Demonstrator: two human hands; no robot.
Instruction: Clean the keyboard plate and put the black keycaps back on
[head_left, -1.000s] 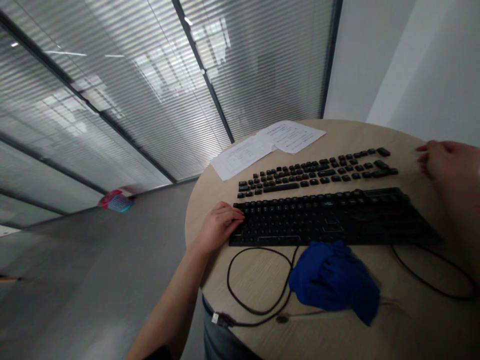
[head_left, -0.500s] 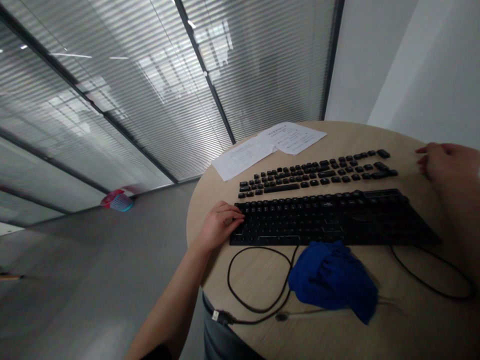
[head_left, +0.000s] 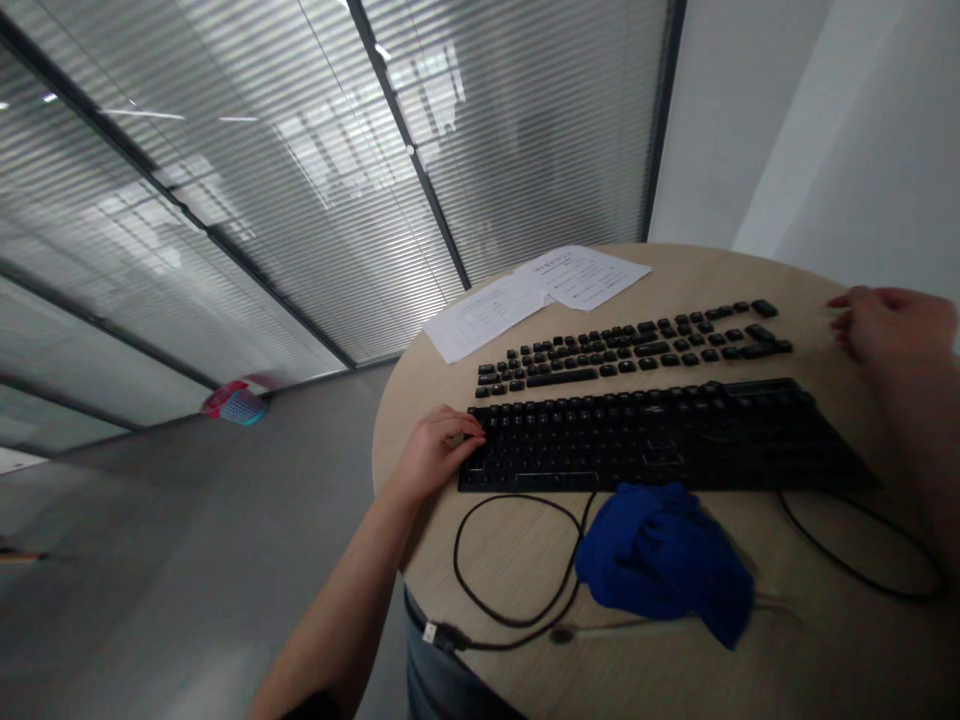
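A black keyboard (head_left: 660, 435) lies across the round wooden table (head_left: 690, 270). My left hand (head_left: 435, 452) rests at its left end, fingers curled against the edge of the keyboard. Behind the keyboard, several loose black keycaps (head_left: 630, 348) are laid out in rows. My right hand (head_left: 889, 325) hovers at the far right of those rows with the fingers bent; nothing shows in it. A crumpled blue cloth (head_left: 664, 560) sits in front of the keyboard.
The keyboard's black cable (head_left: 495, 560) loops over the table's near edge, its USB plug hanging off. Two printed sheets of paper (head_left: 536, 295) lie at the back. Glass walls with blinds stand behind. A pink and blue basket (head_left: 234, 402) sits on the grey floor.
Almost nothing moved. My right hand has drifted slightly left and the view has shifted a little; my left hand stays at the keyboard's end.
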